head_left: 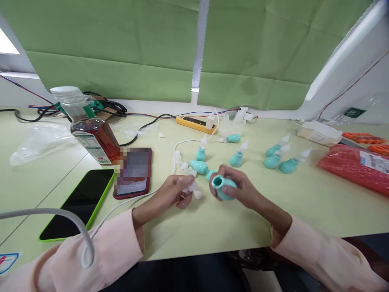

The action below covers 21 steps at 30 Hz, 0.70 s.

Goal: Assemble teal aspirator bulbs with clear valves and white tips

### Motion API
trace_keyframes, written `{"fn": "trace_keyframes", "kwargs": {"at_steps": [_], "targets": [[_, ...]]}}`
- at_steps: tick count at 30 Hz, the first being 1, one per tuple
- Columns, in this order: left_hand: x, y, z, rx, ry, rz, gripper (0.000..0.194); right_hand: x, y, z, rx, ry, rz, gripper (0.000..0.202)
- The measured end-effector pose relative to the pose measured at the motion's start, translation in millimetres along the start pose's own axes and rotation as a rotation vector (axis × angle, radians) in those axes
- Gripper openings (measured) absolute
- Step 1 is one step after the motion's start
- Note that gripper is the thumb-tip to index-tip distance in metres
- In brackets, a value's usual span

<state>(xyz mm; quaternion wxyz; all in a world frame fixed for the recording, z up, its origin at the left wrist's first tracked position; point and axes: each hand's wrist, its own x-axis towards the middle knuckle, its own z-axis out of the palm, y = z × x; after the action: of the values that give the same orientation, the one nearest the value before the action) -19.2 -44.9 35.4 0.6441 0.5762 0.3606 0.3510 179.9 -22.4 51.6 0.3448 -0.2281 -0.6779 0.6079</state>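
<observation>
My right hand (235, 184) is wrapped round a teal rubber bulb (225, 189), its round open mouth turned up and toward my left hand. Between the thumb and fingers of my left hand (176, 190) is a translucent white nozzle (194, 190), a short way left of the bulb. Just beyond my hands lie a loose teal bulb (199, 166) and several clear plastic nozzle pieces (178, 157). Farther back, teal bulbs with pointed clear tips stand upright, one bulb aspirator (201, 151) in the middle and another bulb aspirator (236, 157) to its right.
More bulb aspirators (272, 160) stand at the right, near a red plastic package (358, 164). On the left are a bottle of amber liquid (94, 134), a green-cased phone (79, 202) and a red-cased phone (133, 174). A white cable (121, 209) runs to the yellow power strip (194, 124).
</observation>
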Motion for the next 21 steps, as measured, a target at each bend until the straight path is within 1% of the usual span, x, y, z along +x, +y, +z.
{"fn": "trace_keyframes", "kwargs": {"at_steps": [2, 3, 4, 5, 6, 7, 9, 10, 12, 13, 15, 18, 20, 21], "targets": [[-2.7, -4.9, 5.0, 0.424, 0.073, 0.149, 0.032, 4.3, -2.9, -11.0, -0.165, 0.224, -0.189, 0.020], [-4.4, -7.4, 8.0, 0.648, 0.100, 0.256, 0.029, 6.7, -3.5, -16.4, -0.289, 0.340, -0.276, 0.019], [-6.0, -9.7, 10.7, 0.849, 0.092, 0.360, 0.027, 9.1, -3.2, -21.6, -0.426, 0.442, -0.347, 0.019], [-7.3, -11.7, 12.9, 1.010, 0.055, 0.467, 0.027, 11.5, -1.9, -26.3, -0.562, 0.528, -0.398, 0.019], [-8.0, -13.4, 14.5, 1.139, 0.023, 0.553, 0.028, 13.8, 0.6, -30.4, -0.687, 0.589, -0.427, 0.019], [-8.0, -14.6, 15.4, 1.245, -0.009, 0.617, 0.028, 16.0, 4.0, -33.9, -0.793, 0.624, -0.431, 0.019], [-6.0, -16.3, 15.3, 1.398, -0.023, 0.687, 0.029, 20.0, 12.8, -38.9, -0.948, 0.624, -0.377, 0.021], [-4.1, -17.0, 14.4, 1.457, -0.008, 0.695, 0.029, 21.8, 17.6, -40.6, -0.998, 0.596, -0.324, 0.022], [0.4, -18.5, 11.2, 1.550, 0.046, 0.670, 0.028, 24.5, 26.2, -42.7, -1.049, 0.532, -0.198, 0.023], [2.7, -19.5, 9.1, 1.591, 0.079, 0.638, 0.027, 25.4, 29.5, -43.5, -1.059, 0.518, -0.138, 0.023], [6.7, -22.1, 4.2, 1.675, 0.156, 0.552, 0.024, 26.0, 33.8, -45.2, -1.049, 0.537, -0.053, 0.025], [9.8, -26.6, -2.4, 1.785, 0.263, 0.441, 0.028, 24.2, 33.2, -48.6, -1.021, 0.568, -0.005, 0.028], [10.0, -29.1, -5.3, 1.825, 0.260, 0.401, 0.036, 21.8, 27.6, -52.0, -1.062, 0.594, -0.026, 0.028], [9.7, -29.9, -6.2, 1.828, 0.242, 0.388, 0.041, 20.4, 23.3, -54.4, -1.099, 0.634, -0.054, 0.027]]}}
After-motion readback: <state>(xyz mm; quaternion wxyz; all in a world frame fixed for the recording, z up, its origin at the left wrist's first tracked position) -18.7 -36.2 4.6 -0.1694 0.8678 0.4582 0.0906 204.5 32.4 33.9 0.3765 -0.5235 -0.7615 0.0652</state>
